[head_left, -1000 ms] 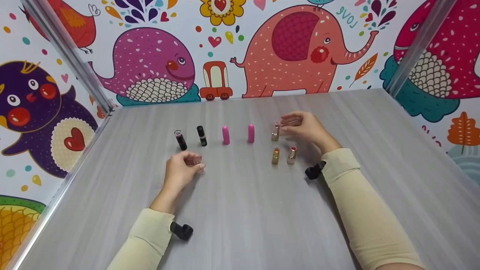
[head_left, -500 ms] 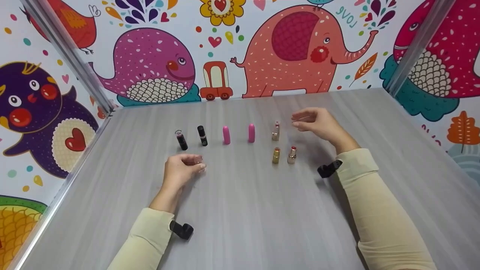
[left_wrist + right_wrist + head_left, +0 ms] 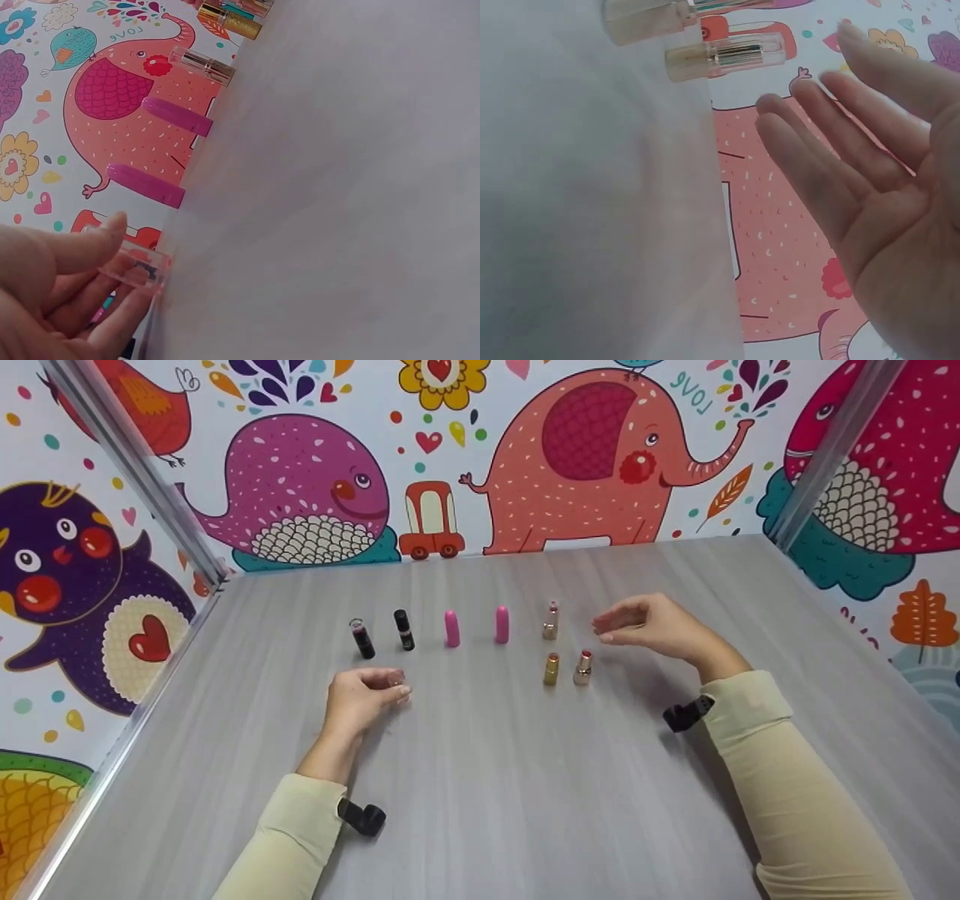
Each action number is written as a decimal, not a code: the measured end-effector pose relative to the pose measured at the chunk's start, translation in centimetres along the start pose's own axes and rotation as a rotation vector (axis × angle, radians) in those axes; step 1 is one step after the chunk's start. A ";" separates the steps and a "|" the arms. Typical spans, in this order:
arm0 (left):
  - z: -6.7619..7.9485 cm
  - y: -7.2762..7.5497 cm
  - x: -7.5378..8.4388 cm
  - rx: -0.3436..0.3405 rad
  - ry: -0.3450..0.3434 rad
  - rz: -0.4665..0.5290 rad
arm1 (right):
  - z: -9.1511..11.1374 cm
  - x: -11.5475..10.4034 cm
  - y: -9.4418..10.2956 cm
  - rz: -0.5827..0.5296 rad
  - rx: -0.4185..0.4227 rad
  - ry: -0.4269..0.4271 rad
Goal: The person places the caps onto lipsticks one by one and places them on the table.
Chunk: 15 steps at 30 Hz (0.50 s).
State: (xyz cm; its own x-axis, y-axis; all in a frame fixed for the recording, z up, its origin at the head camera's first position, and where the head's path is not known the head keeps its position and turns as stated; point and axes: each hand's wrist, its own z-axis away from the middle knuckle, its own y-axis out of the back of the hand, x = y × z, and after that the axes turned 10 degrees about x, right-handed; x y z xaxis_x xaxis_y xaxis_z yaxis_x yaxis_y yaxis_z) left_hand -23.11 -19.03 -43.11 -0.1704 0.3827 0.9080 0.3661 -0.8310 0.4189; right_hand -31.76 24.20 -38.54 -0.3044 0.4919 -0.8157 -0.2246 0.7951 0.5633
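My left hand (image 3: 358, 703) pinches a small clear, pink-tinted lipstick tube (image 3: 142, 268) between thumb and fingers, low over the table. Just beyond it stand two black lipsticks (image 3: 362, 639), one with a clear top. To the right of my left hand two bright pink lipsticks (image 3: 502, 625) stand upright. My right hand (image 3: 660, 628) has its fingers extended and holds nothing. Left of its fingertips, with a gap between, a clear-capped gold lipstick (image 3: 551, 622) stands on the table. Nearer me are a gold lipstick (image 3: 551, 669) and a red-topped pale gold lipstick (image 3: 583, 667).
The grey wood-grain table (image 3: 480, 780) runs back to a patterned wall (image 3: 442, 442) with cartoon animals. Metal posts (image 3: 150, 472) frame the corners. A black camera (image 3: 688, 713) sits at each wrist.
My right hand has let go of the clear-capped gold lipstick and drawn away to the right. The lipstick stays standing. My left hand keeps its hold in about the same place.
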 end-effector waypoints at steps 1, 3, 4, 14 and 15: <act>0.0 0.0 0.0 -0.001 0.003 0.000 | 0.2 0.1 -0.1 0.009 -0.022 0.008; 0.0 0.0 -0.1 -0.005 0.008 0.006 | 0.5 0.3 -0.5 0.010 -0.060 0.007; 0.0 0.0 -0.1 -0.006 0.008 0.009 | 0.5 0.4 -0.8 0.010 -0.078 0.005; 0.0 0.0 -0.2 -0.006 -0.001 0.022 | 0.3 1.2 -2.8 0.005 -0.176 0.003; 0.0 0.0 -0.2 -0.007 -0.003 0.027 | 0.3 1.2 -2.9 0.009 -0.176 0.003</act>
State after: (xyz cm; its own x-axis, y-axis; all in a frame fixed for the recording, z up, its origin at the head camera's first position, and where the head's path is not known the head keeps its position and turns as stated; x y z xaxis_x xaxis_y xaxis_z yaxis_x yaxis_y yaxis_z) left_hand -23.09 -19.08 -43.26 -0.1576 0.3609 0.9192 0.3638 -0.8441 0.3938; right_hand -31.16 22.64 -41.15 -0.3101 0.4976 -0.8101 -0.3807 0.7158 0.5854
